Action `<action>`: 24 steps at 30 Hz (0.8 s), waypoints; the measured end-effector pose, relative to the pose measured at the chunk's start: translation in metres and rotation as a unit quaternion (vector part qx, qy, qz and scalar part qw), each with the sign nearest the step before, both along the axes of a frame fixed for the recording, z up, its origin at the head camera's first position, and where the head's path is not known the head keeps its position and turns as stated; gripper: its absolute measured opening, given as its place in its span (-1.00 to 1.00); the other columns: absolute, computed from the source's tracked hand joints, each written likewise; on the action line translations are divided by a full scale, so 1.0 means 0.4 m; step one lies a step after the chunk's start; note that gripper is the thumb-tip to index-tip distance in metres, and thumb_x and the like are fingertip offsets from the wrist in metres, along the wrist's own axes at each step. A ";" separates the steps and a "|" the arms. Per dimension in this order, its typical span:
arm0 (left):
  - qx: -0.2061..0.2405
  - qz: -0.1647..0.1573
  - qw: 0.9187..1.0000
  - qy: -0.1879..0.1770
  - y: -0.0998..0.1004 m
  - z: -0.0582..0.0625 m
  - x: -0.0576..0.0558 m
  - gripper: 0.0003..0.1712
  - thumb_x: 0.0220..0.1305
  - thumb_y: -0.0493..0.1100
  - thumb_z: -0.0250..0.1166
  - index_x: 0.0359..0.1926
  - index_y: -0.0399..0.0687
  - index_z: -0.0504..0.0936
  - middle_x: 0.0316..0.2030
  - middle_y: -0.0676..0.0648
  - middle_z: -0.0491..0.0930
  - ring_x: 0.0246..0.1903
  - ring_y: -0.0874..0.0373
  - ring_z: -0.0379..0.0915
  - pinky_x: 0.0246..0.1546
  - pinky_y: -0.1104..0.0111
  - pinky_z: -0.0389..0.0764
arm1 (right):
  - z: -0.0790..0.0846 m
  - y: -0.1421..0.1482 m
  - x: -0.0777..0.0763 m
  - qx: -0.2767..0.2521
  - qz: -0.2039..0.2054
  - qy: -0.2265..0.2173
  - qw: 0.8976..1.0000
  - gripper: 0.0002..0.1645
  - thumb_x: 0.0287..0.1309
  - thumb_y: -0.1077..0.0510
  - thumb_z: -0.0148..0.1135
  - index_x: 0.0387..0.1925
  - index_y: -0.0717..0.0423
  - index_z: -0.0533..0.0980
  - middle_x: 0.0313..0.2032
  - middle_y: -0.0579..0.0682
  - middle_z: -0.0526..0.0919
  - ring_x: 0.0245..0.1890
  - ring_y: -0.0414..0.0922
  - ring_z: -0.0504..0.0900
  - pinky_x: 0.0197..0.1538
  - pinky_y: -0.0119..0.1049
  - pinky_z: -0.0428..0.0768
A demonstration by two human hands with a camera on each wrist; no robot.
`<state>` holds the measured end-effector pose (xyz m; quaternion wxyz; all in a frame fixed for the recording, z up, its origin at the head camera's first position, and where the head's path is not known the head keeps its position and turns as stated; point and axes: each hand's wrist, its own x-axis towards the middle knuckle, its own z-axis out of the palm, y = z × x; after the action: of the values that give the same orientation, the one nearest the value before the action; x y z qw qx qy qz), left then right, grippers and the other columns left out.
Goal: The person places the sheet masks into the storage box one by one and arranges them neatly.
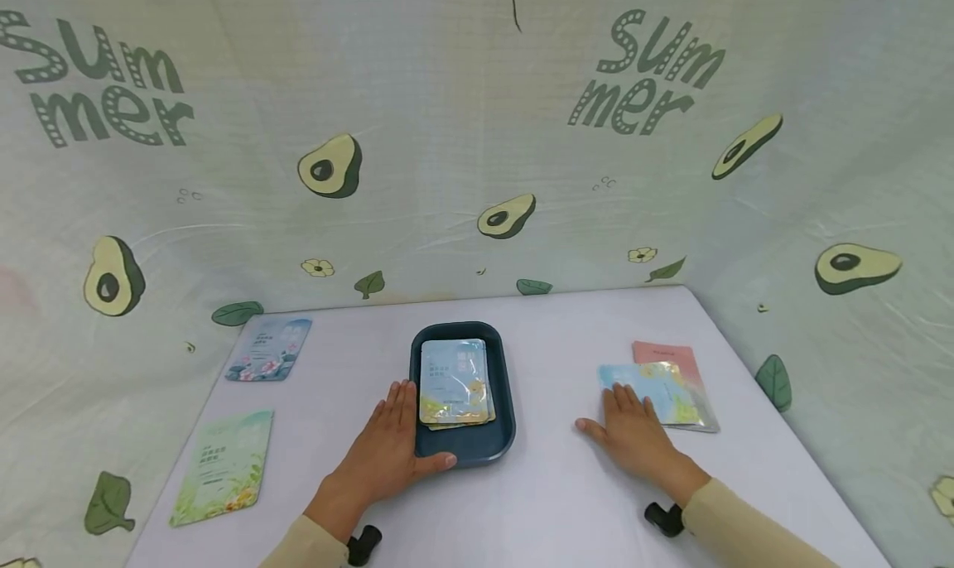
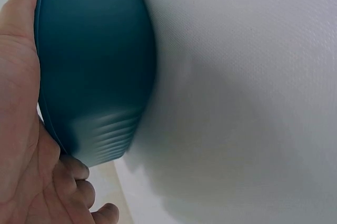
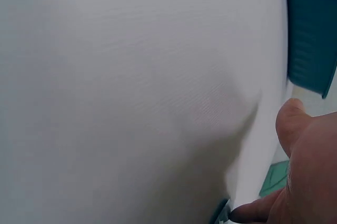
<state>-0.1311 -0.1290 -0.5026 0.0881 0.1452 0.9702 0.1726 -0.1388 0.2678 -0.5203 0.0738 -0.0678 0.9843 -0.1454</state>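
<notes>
A dark teal tray (image 1: pixel 477 445) lies mid-table. A blue sheet-mask sachet (image 1: pixel 451 382) with yellow flowers lies in it, over at least one more sachet. Straight fingers of my left hand (image 1: pixel 386 452) lie along the tray's left side, its thumb at the near rim. In the left wrist view, that hand is right beside the tray wall (image 2: pixel 95 50). My right hand (image 1: pixel 633 435) has its fingertips on the near edge of a blue and yellow sachet (image 1: pixel 656 390), thumb spread to the left. Beneath that sachet shows a pink one (image 1: pixel 686 361).
At the table's left side lie a blue sachet (image 1: pixel 270 350) with pink flowers, towards the back, and a green sachet (image 1: pixel 224 469) nearer the front. A printed cloth (image 1: pixel 432 121) with avocados hangs behind the white table (image 1: pixel 555 469).
</notes>
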 end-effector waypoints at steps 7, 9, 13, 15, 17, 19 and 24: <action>0.002 0.000 1.000 -0.003 -0.002 -0.006 -0.003 0.51 0.18 0.63 0.29 0.67 -0.37 -0.12 0.67 -0.34 -0.10 0.68 -0.24 -0.26 0.62 -0.15 0.05 | -0.009 -0.123 -0.170 -0.093 0.008 -0.057 0.994 0.13 0.49 -0.34 0.14 0.56 0.52 0.08 0.58 0.56 -0.02 0.61 0.46 -0.05 0.59 0.38 0.01; 0.005 -0.003 1.000 -0.005 0.001 -0.008 -0.005 0.50 0.19 0.61 0.29 0.67 -0.36 -0.13 0.67 -0.34 -0.11 0.68 -0.23 -0.28 0.62 -0.15 0.04 | -0.002 -0.130 -0.217 -0.132 0.000 -0.067 0.989 0.13 0.49 -0.32 0.16 0.59 0.48 0.05 0.60 0.51 -0.03 0.63 0.42 -0.05 0.61 0.32 0.01; 0.009 -0.004 1.000 -0.007 0.005 -0.007 -0.005 0.50 0.19 0.61 0.30 0.67 -0.37 -0.12 0.67 -0.33 -0.11 0.68 -0.23 -0.28 0.62 -0.15 0.05 | 0.010 -0.092 -0.270 -0.147 0.001 -0.046 0.988 0.07 0.53 -0.24 0.14 0.61 0.44 0.00 0.62 0.45 -0.05 0.64 0.37 -0.02 0.62 0.27 0.05; 0.008 -0.003 1.000 -0.008 0.005 -0.005 -0.005 0.50 0.19 0.61 0.29 0.67 -0.36 -0.14 0.68 -0.33 -0.12 0.68 -0.23 -0.28 0.62 -0.15 0.04 | 0.007 -0.052 -0.275 -0.113 0.011 -0.023 0.993 0.02 0.56 -0.20 0.11 0.60 0.47 0.02 0.62 0.45 -0.03 0.63 0.38 -0.03 0.62 0.28 0.03; 0.010 0.000 1.000 -0.009 0.005 -0.003 -0.004 0.50 0.19 0.61 0.30 0.67 -0.36 -0.14 0.68 -0.33 -0.12 0.69 -0.23 -0.28 0.62 -0.15 0.04 | -0.001 -0.008 -0.268 -0.067 0.023 -0.002 0.997 -0.02 0.57 -0.18 0.09 0.58 0.50 0.06 0.60 0.47 0.02 0.63 0.40 -0.03 0.61 0.32 0.01; 0.007 0.003 1.000 -0.009 0.004 -0.001 -0.004 0.51 0.18 0.63 0.29 0.67 -0.35 -0.14 0.68 -0.33 -0.13 0.69 -0.22 -0.28 0.62 -0.14 0.03 | -0.013 0.034 -0.251 -0.024 0.034 0.011 0.999 -0.04 0.59 -0.20 0.06 0.55 0.53 0.11 0.57 0.49 0.09 0.61 0.42 -0.01 0.60 0.37 -0.02; 0.003 0.005 1.000 -0.010 -0.001 0.002 -0.001 0.53 0.17 0.66 0.26 0.67 -0.34 -0.16 0.68 -0.32 -0.13 0.69 -0.22 -0.28 0.62 -0.13 0.04 | -0.021 0.079 -0.170 0.025 0.047 0.037 0.998 -0.07 0.58 -0.26 0.04 0.47 0.51 0.28 0.50 0.49 0.28 0.57 0.46 0.10 0.53 0.50 0.00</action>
<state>-0.1315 -0.1293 -0.5018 0.0969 0.1388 0.9695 0.1771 -0.2068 0.2994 -0.5287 0.0453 -0.1176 0.9855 -0.1140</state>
